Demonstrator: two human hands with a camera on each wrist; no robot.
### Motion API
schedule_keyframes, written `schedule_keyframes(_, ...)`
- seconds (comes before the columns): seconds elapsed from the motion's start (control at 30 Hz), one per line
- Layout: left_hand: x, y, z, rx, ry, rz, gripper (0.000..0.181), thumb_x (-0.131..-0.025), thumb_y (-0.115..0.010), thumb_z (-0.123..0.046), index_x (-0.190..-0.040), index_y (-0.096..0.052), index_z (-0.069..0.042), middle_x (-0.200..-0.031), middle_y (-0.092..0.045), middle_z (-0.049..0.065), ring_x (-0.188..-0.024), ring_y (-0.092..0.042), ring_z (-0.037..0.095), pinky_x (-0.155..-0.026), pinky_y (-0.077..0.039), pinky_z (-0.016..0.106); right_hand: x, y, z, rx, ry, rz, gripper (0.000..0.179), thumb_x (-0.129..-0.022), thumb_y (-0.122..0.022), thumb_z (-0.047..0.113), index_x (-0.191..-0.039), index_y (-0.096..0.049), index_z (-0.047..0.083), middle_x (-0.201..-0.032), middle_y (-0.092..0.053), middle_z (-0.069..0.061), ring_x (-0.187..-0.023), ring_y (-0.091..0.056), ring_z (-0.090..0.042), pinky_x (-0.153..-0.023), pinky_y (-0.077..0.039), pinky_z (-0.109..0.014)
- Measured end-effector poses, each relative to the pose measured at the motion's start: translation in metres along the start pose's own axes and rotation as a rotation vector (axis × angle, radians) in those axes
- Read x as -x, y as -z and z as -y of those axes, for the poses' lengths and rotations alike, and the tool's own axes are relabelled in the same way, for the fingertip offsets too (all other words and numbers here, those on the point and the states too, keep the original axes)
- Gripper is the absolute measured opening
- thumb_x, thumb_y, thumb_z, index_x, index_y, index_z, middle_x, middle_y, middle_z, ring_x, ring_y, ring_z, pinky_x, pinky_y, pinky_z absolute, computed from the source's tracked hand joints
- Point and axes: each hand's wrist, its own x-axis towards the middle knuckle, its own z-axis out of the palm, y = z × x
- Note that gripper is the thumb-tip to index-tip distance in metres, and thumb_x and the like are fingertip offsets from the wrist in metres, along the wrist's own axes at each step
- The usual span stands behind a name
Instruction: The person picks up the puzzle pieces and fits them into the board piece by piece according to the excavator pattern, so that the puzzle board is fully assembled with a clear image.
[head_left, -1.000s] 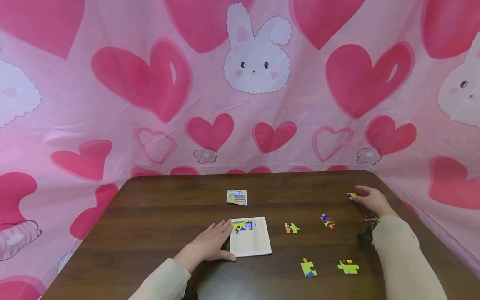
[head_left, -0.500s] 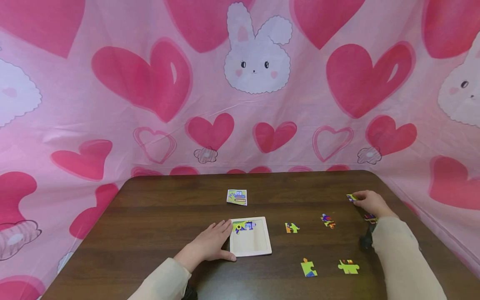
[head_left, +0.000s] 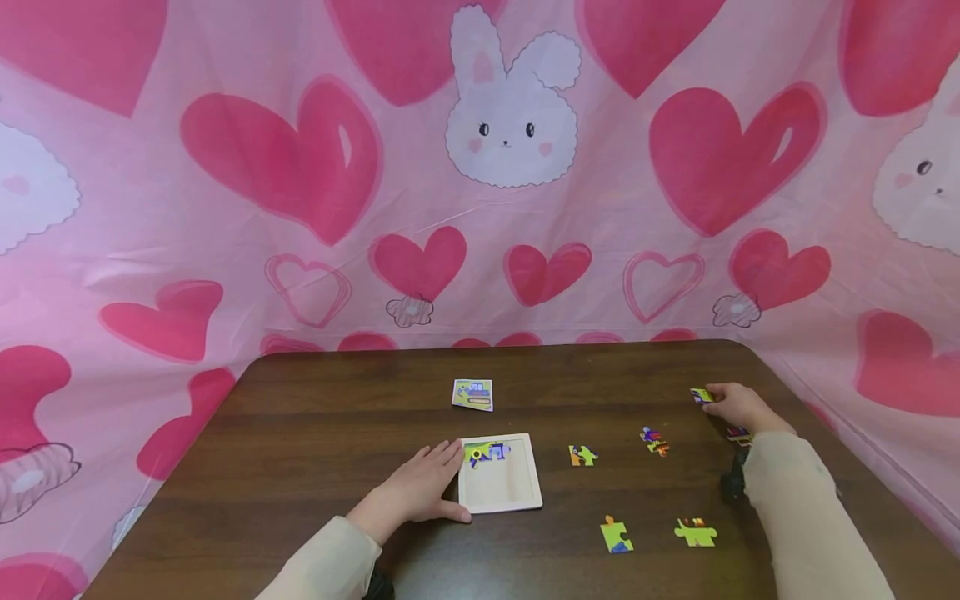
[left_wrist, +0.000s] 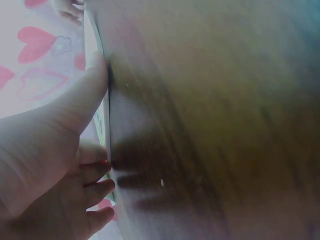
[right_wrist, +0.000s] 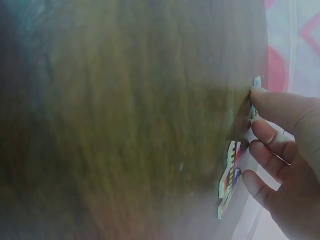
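Observation:
My left hand point(head_left: 422, 487) lies with straight fingers and thumb along the left edge of a square wooden puzzle tray point(head_left: 498, 507). Joined pieces with a blue and yellow picture point(head_left: 486, 452) fill the tray's upper left; bare wood shows in the rest. At the far right of the table, my right hand point(head_left: 742, 408) pinches a yellow-green puzzle piece point(head_left: 702, 395) between thumb and fingers. In the right wrist view that piece point(right_wrist: 256, 96) appears edge-on at the thumb tip, close over the tabletop. Under the right wrist lies another dark, colourful piece point(head_left: 739, 436), partly hidden.
Several loose puzzle pieces lie right of the tray: an orange-green one point(head_left: 582, 455), a red and purple one point(head_left: 654, 441), and two yellow-green ones nearer the front, one left point(head_left: 617, 535) and one right point(head_left: 696, 532). A picture card point(head_left: 473, 394) lies behind the tray.
My right hand has dipped slightly toward me, its fingers and thumb coming together on the yellow-green piece, which has shifted a little. The left hand and tray stay in place.

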Motion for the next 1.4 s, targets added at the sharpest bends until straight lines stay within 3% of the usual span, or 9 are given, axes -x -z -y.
schedule_keyframes(0.23,0.001,0.000,0.001,0.008,0.001,0.000,0.092,-0.073,-0.067,-0.057,-0.138,-0.038,0.002,-0.144,-0.033,0.016,-0.132,-0.028,0.032,-0.105,-0.024,0.048,0.000,0.000,0.002,-0.003,0.014,-0.022,0.042,-0.082,-0.065,0.012,-0.106,-0.051,-0.020,-0.087,-0.057,-0.028,-0.080,-0.054,-0.039,-0.073,-0.043,-0.053)
schedule_keyframes(0.47,0.001,-0.001,0.001,0.017,0.000,-0.001,0.091,-0.073,-0.066,-0.057,-0.138,-0.039,0.002,-0.144,-0.032,0.016,-0.132,-0.028,0.032,-0.104,-0.024,0.049,0.002,-0.005,0.006,-0.008,0.074,-0.118,0.036,-0.079,-0.069,0.013,-0.096,-0.055,-0.016,-0.080,-0.059,-0.021,-0.077,-0.056,-0.036,-0.070,-0.044,-0.052)
schedule_keyframes(0.63,0.002,-0.001,0.002,0.020,-0.003,-0.007,0.091,-0.074,-0.067,-0.057,-0.137,-0.039,0.002,-0.144,-0.033,0.016,-0.132,-0.028,0.032,-0.104,-0.024,0.048,-0.002,-0.006,0.018,-0.042,0.081,-0.177,0.040,-0.081,-0.069,0.016,-0.100,-0.055,-0.015,-0.079,-0.059,-0.017,-0.074,-0.056,-0.032,-0.068,-0.045,-0.049)
schedule_keyframes(0.8,0.003,0.001,0.000,0.030,0.000,-0.004,0.091,-0.074,-0.067,-0.056,-0.137,-0.039,0.002,-0.144,-0.033,0.016,-0.132,-0.028,0.032,-0.104,-0.024,0.049,-0.004,-0.006,0.044,-0.079,0.096,-0.222,0.040,-0.082,-0.070,0.016,-0.105,-0.055,-0.013,-0.079,-0.058,-0.011,-0.071,-0.051,-0.025,-0.066,-0.045,-0.042)
schedule_keyframes(1.03,0.005,0.002,-0.001,0.022,0.000,-0.007,0.090,-0.074,-0.067,-0.056,-0.137,-0.039,0.003,-0.144,-0.033,0.016,-0.132,-0.028,0.032,-0.104,-0.024,0.049,-0.007,-0.003,0.089,-0.099,0.208,-0.287,0.037,-0.080,-0.072,0.013,-0.104,-0.058,-0.010,-0.073,-0.055,-0.003,-0.067,-0.049,-0.019,-0.060,-0.042,-0.034)
schedule_keyframes(1.23,0.003,0.002,0.000,0.022,-0.005,-0.011,0.091,-0.073,-0.067,-0.056,-0.137,-0.039,0.002,-0.144,-0.033,0.017,-0.132,-0.028,0.032,-0.104,-0.024,0.049,-0.002,-0.004,0.136,-0.105,0.293,-0.306,0.034,-0.078,-0.073,0.010,-0.103,-0.059,-0.008,-0.071,-0.055,0.000,-0.065,-0.049,-0.016,-0.059,-0.043,-0.033)
schedule_keyframes(1.4,0.003,0.001,0.000,0.022,-0.004,-0.009,0.091,-0.073,-0.067,-0.056,-0.137,-0.039,0.002,-0.144,-0.033,0.016,-0.132,-0.028,0.032,-0.104,-0.024,0.048,0.004,-0.013,0.168,-0.099,0.333,-0.276,0.033,-0.076,-0.076,0.013,-0.101,-0.061,-0.004,-0.071,-0.053,0.003,-0.064,-0.048,-0.014,-0.059,-0.043,-0.032)
